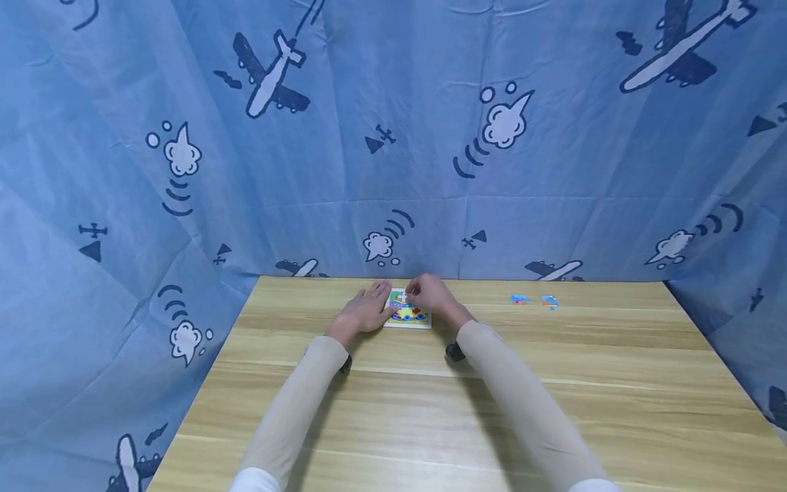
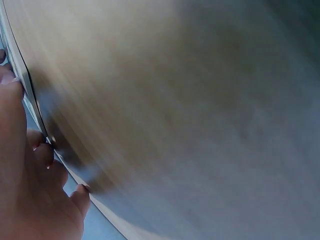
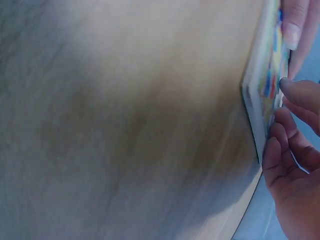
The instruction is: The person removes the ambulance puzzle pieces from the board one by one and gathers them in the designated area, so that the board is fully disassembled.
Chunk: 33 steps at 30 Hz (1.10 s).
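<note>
A small jigsaw puzzle board [image 1: 408, 326] with a white border and a colourful vehicle picture lies near the table's far edge. My left hand [image 1: 367, 311] rests on its left side, fingers extended and thumb at the picture. Over the upper right part of the board, my right hand [image 1: 432, 295] has its thumb and fingertips together, pinching what looks like a small puzzle piece [image 3: 280, 100], mostly hidden by the fingers. In the right wrist view, the other fingers lie along the board's edge. The left wrist view shows my fingers at the table's far edge, with the puzzle out of sight.
Two loose blue and red puzzle pieces, one [image 1: 520, 299] left of the other [image 1: 550, 301], lie on the wooden table [image 1: 393, 424] to the right of the board. A blue curtain [image 1: 418, 171] with airplane prints hangs right behind the far table edge.
</note>
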Each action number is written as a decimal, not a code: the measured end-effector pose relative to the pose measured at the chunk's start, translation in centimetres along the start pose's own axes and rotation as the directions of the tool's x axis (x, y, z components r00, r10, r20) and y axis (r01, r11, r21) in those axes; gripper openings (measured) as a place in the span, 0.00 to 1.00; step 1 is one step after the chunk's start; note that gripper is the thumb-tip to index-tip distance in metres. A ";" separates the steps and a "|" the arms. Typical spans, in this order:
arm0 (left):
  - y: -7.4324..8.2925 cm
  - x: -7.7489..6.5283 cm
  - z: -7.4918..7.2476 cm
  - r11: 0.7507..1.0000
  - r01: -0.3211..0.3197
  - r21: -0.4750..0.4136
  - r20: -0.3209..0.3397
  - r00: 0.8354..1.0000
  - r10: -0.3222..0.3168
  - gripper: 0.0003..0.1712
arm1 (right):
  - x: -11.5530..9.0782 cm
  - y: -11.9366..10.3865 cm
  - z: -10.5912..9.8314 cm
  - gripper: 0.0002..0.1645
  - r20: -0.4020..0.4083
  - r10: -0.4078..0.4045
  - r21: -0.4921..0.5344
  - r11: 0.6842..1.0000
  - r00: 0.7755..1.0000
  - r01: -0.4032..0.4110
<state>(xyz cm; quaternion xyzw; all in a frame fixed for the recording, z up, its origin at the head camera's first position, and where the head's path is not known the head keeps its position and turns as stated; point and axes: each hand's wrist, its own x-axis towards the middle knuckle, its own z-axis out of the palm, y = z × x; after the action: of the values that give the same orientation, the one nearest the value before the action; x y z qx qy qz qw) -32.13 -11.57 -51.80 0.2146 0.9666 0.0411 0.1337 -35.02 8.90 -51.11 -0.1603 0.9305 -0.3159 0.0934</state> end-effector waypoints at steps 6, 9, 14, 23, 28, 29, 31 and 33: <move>-0.1 -0.1 0.0 1.000 0.005 -0.015 0.008 1.000 -0.005 0.42 | 0.6 -0.4 1.1 0.14 -0.013 0.021 -0.051 0.998 1.000 -0.022; -0.1 -0.1 0.0 1.000 0.004 -0.024 0.008 1.000 -0.004 0.42 | 0.8 -0.6 1.4 0.14 -0.016 0.047 -0.041 0.998 0.999 -0.047; -0.2 -0.1 0.1 0.999 0.003 -0.037 0.003 1.000 -0.003 0.42 | 0.9 -0.8 1.8 0.13 -0.041 0.066 -0.024 0.997 0.997 -0.067; -0.2 -0.1 0.1 0.999 0.006 -0.032 0.010 1.000 -0.006 0.42 | 0.8 -1.0 2.2 0.08 -0.052 0.071 0.032 0.997 0.996 -0.070; -0.2 0.1 0.1 1.000 0.009 -0.028 0.013 1.000 -0.008 0.43 | 0.8 -1.2 2.2 0.06 -0.047 0.024 0.009 1.000 0.999 -0.023; -0.3 0.1 0.2 1.000 0.009 -0.027 0.013 1.000 -0.009 0.43 | 0.8 -1.2 2.2 0.06 -0.046 0.021 0.006 1.000 0.999 -0.021; -0.4 0.2 0.2 1.000 0.010 -0.027 0.013 1.000 -0.010 0.43 | 0.8 -1.3 2.1 0.07 -0.041 0.021 -0.002 1.000 0.999 -0.021; -0.4 0.2 0.3 1.000 0.011 -0.029 0.011 1.000 -0.011 0.43 | 0.9 -1.4 2.1 0.08 -0.032 0.022 -0.008 1.000 0.999 -0.022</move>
<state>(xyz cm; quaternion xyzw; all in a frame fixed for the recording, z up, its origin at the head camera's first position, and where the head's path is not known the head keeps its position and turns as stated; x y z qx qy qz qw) -32.43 -11.85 -52.21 0.2075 0.9664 0.0532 0.1423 -34.93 6.41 -51.97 -0.1453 0.9349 -0.3136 0.0812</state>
